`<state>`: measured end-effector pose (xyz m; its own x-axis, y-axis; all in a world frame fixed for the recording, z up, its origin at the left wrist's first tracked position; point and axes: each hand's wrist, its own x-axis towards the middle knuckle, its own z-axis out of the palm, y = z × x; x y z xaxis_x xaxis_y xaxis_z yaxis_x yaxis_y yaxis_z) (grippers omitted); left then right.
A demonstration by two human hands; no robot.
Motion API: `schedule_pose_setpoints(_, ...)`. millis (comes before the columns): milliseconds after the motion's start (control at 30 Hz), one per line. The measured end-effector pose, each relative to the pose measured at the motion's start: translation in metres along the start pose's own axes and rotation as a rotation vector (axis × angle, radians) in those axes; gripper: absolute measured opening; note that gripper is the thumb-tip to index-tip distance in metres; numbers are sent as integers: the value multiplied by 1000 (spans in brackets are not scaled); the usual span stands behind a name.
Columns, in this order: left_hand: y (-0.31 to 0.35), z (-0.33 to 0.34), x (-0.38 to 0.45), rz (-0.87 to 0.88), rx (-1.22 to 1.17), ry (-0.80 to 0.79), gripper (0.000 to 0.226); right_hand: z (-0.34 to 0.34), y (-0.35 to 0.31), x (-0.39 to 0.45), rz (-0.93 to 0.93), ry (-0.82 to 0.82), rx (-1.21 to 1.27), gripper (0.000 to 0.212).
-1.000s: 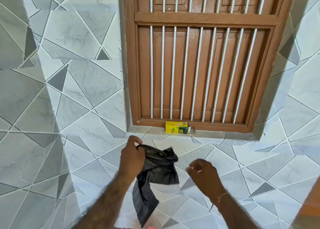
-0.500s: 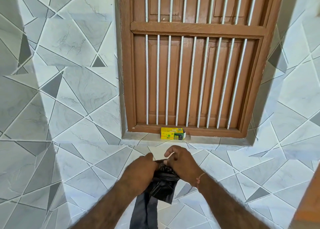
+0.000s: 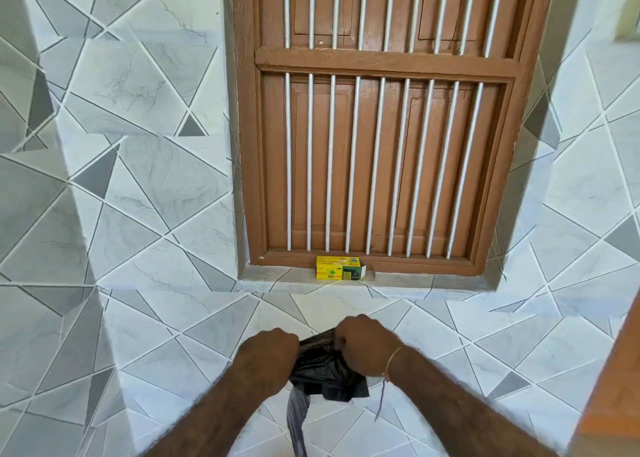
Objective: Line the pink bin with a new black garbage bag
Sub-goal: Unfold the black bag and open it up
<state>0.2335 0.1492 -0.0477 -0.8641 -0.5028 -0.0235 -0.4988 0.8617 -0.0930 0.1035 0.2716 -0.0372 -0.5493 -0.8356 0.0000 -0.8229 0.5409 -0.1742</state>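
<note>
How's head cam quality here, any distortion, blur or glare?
Head view: wide-angle bowing bends the window frame and tile lines at the edges; even daylight, no hard glare; black garbage bag shows faint sheen; box print too small to read; forearms softly blurred.

Black bag [image 3: 325,370] tail cut off at bottom edge.

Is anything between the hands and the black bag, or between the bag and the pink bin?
Nothing is: the left hand and right hand already grip the bunched black garbage bag. The pink bin is out of view, so that path cannot be judged.
</note>
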Motion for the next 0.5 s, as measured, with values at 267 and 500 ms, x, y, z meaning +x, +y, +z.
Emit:
schedule_pose_setpoints(267, -10, 6, 7, -22, -190, 55, 22, 8, 0, 1, 72, 84, 97, 15)
schedule_pose_setpoints(500, -20, 14, 12, -80, -421, 112, 25, 12, -3, 3, 34, 103, 319, 33)
